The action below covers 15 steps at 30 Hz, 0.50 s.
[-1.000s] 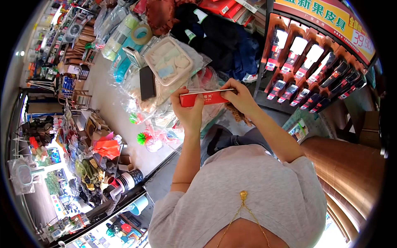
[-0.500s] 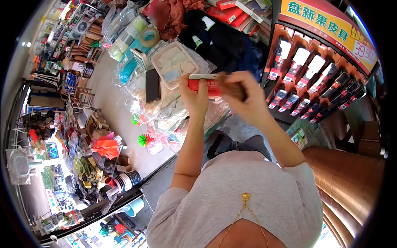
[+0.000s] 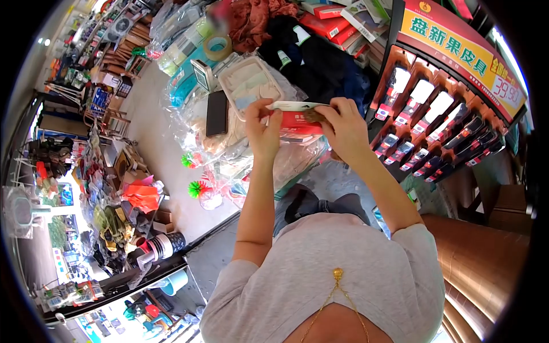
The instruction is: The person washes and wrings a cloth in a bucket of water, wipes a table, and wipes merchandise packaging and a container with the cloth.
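Note:
A red box (image 3: 294, 122) with a pale top edge is held up between my two hands, above the pile of plastic-wrapped goods. My left hand (image 3: 264, 128) grips its left end, thumb in front and fingers behind. At the right end my right hand (image 3: 346, 130) is closed on the box, and a small brown thing (image 3: 313, 115) shows at its fingertips against the red face. Just left of my left hand lie a black phone (image 3: 217, 113) and an open pale plastic tub (image 3: 250, 86) with folded light material inside.
A roll of tape (image 3: 217, 47) and a small framed device (image 3: 202, 75) lie behind the phone. Dark clothing (image 3: 309, 54) and red boxes (image 3: 326, 27) are at the back. On the right stands a display rack (image 3: 457, 57) of belts. Crowded shelves line the left.
My right hand had blurred over the box with a brown thing half a second ago; now its fingers are at the box's right end. The view has shifted slightly.

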Motion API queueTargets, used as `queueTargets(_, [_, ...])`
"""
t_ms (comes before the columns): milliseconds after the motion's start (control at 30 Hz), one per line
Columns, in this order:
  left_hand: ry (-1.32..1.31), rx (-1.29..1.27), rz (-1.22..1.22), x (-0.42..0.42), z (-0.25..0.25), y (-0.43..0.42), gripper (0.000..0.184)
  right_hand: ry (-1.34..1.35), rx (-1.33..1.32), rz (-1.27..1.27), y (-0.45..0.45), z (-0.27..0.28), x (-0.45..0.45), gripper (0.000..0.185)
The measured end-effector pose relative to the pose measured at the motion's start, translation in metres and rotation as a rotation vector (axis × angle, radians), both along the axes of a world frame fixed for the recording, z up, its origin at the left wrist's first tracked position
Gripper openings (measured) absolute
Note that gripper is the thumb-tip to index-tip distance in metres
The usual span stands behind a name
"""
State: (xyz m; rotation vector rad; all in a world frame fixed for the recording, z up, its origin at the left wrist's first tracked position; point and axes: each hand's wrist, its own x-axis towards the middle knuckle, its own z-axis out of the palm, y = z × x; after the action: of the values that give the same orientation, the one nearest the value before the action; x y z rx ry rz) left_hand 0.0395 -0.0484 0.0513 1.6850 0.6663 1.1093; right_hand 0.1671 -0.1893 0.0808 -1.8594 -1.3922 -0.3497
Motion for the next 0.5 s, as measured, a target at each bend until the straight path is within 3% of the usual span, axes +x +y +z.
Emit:
queueTargets(133, [0.082,0.243,-0.055,0.015,-0.001,-0.001,0.021,0.025,0.01,-0.024,-0.001,-0.004,0.011,0.026])
queueTargets(200, [0.101,0.197,-0.131,0.012,-0.007,0.004,0.022,-0.039,0.083,0.002,0.009,-0.003,0.013,0.023])
queueTargets(267, [-0.009,-0.038,-0.299,0.008,-0.004,0.003,0.032,-0.097,0.078,0.022,0.027,-0.001,0.012,0.022])
queueTargets(400, [0.004,0.083,-0.371,0.003,-0.017,0.02,0.045,-0.165,0.085,0.142,0.062,0.011,-0.006,0.021])
queueTargets(500, [-0.133,-0.069,-0.381,-0.004,-0.016,0.022,0.05,-0.135,0.123,0.158,0.069,0.022,-0.014,0.02])
